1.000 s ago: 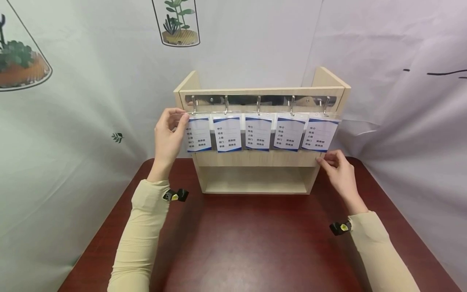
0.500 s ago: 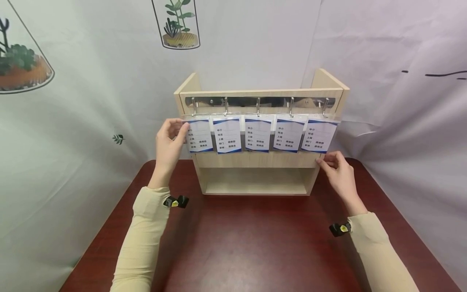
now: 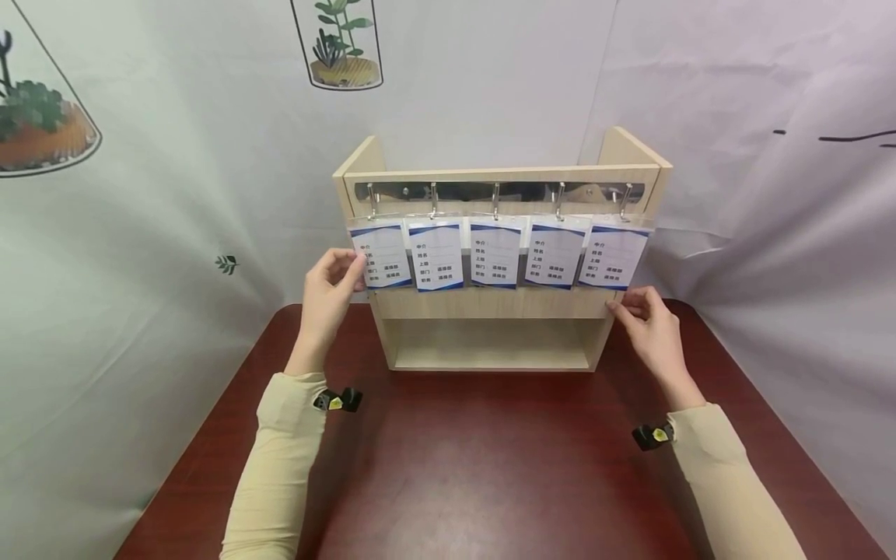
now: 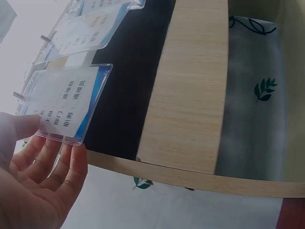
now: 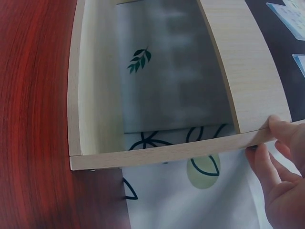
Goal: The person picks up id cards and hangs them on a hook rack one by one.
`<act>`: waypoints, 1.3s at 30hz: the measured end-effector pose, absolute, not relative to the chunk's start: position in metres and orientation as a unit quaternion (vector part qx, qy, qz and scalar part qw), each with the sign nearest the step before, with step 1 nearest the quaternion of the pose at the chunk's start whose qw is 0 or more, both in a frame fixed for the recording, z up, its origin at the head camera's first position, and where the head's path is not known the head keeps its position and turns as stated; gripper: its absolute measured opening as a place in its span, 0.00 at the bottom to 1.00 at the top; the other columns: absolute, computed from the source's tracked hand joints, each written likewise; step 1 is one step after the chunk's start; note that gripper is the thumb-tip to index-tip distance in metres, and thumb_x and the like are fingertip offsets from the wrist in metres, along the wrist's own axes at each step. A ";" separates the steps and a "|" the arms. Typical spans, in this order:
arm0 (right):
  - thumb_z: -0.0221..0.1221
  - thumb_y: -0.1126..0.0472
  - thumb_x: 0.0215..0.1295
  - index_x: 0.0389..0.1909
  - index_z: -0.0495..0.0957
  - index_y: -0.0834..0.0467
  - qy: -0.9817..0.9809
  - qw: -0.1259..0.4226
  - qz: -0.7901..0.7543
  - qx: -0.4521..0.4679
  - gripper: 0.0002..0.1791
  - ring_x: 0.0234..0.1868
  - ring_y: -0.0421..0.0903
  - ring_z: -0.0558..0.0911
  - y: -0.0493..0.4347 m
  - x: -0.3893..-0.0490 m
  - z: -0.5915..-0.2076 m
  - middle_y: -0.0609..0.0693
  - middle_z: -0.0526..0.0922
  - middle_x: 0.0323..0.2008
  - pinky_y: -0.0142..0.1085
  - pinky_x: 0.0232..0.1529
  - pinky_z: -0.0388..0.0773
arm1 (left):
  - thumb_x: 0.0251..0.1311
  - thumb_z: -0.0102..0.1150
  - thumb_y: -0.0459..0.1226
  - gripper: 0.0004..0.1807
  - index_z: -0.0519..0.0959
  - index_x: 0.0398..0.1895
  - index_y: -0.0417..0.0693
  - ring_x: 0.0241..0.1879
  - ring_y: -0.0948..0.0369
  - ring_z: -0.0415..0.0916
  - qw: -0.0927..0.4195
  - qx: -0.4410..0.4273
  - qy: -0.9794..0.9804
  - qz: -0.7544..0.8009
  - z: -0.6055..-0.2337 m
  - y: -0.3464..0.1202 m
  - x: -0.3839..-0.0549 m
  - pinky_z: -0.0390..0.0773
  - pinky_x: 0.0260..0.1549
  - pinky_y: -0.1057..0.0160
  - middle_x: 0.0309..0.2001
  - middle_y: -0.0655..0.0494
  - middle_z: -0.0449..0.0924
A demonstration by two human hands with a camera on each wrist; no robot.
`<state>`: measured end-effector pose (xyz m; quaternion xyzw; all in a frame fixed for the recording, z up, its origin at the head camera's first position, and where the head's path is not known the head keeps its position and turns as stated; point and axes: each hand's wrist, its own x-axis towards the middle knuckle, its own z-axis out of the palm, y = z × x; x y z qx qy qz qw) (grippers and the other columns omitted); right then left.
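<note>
Several clear-sleeved name badges hang in a row from metal hooks (image 3: 496,204) on the front of a light wooden rack (image 3: 490,306). My left hand (image 3: 326,289) pinches the outer edge of the leftmost name badge (image 3: 389,268), which tilts slightly. In the left wrist view, the thumb lies on the printed face of that badge (image 4: 71,102) and the other fingers are behind its edge. At the rack's right side, my right hand (image 3: 652,327) grips the side panel (image 5: 157,153) between thumb and fingers, just below the rightmost badge (image 3: 614,258).
The rack stands at the back of a dark red table (image 3: 462,459), with an open compartment (image 3: 490,344) below the badges. A pale fabric backdrop (image 3: 490,85) printed with plants rises behind and at both sides.
My left hand has slid down the left edge of the leftmost badge, from its top corner to its lower half. That badge has tilted a little. The right hand keeps its place on the rack.
</note>
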<state>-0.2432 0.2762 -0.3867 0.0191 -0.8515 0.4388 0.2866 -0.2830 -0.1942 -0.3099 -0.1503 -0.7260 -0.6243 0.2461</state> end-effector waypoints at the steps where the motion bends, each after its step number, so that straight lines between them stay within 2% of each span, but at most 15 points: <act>1: 0.64 0.55 0.70 0.48 0.74 0.66 -0.852 0.287 0.437 0.018 0.19 0.37 0.19 0.75 0.276 -0.243 -0.387 0.62 0.85 0.43 0.15 0.38 0.72 | 0.69 0.63 0.41 0.11 0.79 0.42 0.41 0.32 0.63 0.78 0.243 -0.148 -0.729 -0.623 -0.312 -0.195 -0.282 0.80 0.34 0.69 0.36 0.58 0.83; 10: 0.63 0.55 0.70 0.48 0.73 0.66 -0.851 0.294 0.435 0.015 0.18 0.37 0.18 0.75 0.275 -0.245 -0.388 0.62 0.86 0.43 0.14 0.38 0.71 | 0.70 0.62 0.42 0.18 0.77 0.45 0.31 0.36 0.63 0.79 0.224 -0.141 -0.742 -0.616 -0.320 -0.198 -0.279 0.82 0.36 0.64 0.38 0.59 0.83; 18: 0.63 0.55 0.71 0.49 0.73 0.66 -0.850 0.290 0.440 0.012 0.19 0.37 0.19 0.74 0.272 -0.243 -0.388 0.62 0.85 0.43 0.14 0.38 0.72 | 0.69 0.62 0.42 0.18 0.76 0.45 0.32 0.34 0.63 0.79 0.225 -0.140 -0.735 -0.624 -0.324 -0.199 -0.278 0.82 0.35 0.67 0.38 0.58 0.83; 24: 0.63 0.55 0.71 0.49 0.73 0.66 -0.851 0.289 0.438 0.018 0.19 0.37 0.19 0.74 0.272 -0.245 -0.387 0.62 0.85 0.43 0.14 0.38 0.72 | 0.69 0.62 0.41 0.17 0.76 0.45 0.31 0.35 0.56 0.80 0.227 -0.147 -0.727 -0.631 -0.331 -0.201 -0.279 0.82 0.34 0.66 0.37 0.59 0.83; 27: 0.63 0.56 0.71 0.49 0.73 0.67 -0.851 0.291 0.436 0.023 0.18 0.38 0.19 0.74 0.273 -0.246 -0.387 0.63 0.85 0.43 0.14 0.38 0.71 | 0.69 0.62 0.40 0.16 0.76 0.44 0.32 0.35 0.54 0.81 0.224 -0.142 -0.731 -0.629 -0.335 -0.202 -0.278 0.82 0.34 0.67 0.37 0.55 0.84; 31: 0.63 0.57 0.71 0.50 0.73 0.67 -0.852 0.290 0.434 0.026 0.18 0.38 0.20 0.74 0.273 -0.248 -0.387 0.63 0.85 0.44 0.14 0.39 0.71 | 0.69 0.62 0.39 0.14 0.76 0.44 0.33 0.34 0.56 0.83 0.209 -0.128 -0.735 -0.632 -0.341 -0.204 -0.275 0.83 0.35 0.66 0.40 0.41 0.83; 35: 0.63 0.56 0.71 0.52 0.73 0.67 -0.859 0.288 0.423 0.027 0.20 0.37 0.17 0.73 0.274 -0.246 -0.387 0.64 0.85 0.45 0.13 0.38 0.70 | 0.70 0.60 0.34 0.13 0.76 0.45 0.30 0.33 0.62 0.82 0.191 -0.119 -0.746 -0.626 -0.339 -0.204 -0.262 0.83 0.37 0.65 0.42 0.29 0.80; 37: 0.63 0.56 0.71 0.54 0.73 0.66 -0.863 0.286 0.415 0.026 0.20 0.36 0.16 0.72 0.275 -0.245 -0.389 0.65 0.85 0.45 0.13 0.37 0.70 | 0.70 0.59 0.33 0.12 0.75 0.45 0.28 0.32 0.65 0.81 0.190 -0.113 -0.757 -0.616 -0.337 -0.204 -0.254 0.83 0.37 0.65 0.42 0.29 0.81; 39: 0.63 0.54 0.71 0.55 0.74 0.64 -0.866 0.283 0.411 0.022 0.21 0.35 0.15 0.72 0.276 -0.244 -0.391 0.64 0.86 0.45 0.14 0.36 0.70 | 0.71 0.58 0.32 0.12 0.76 0.45 0.27 0.31 0.67 0.81 0.193 -0.109 -0.767 -0.602 -0.336 -0.205 -0.247 0.83 0.37 0.65 0.38 0.37 0.83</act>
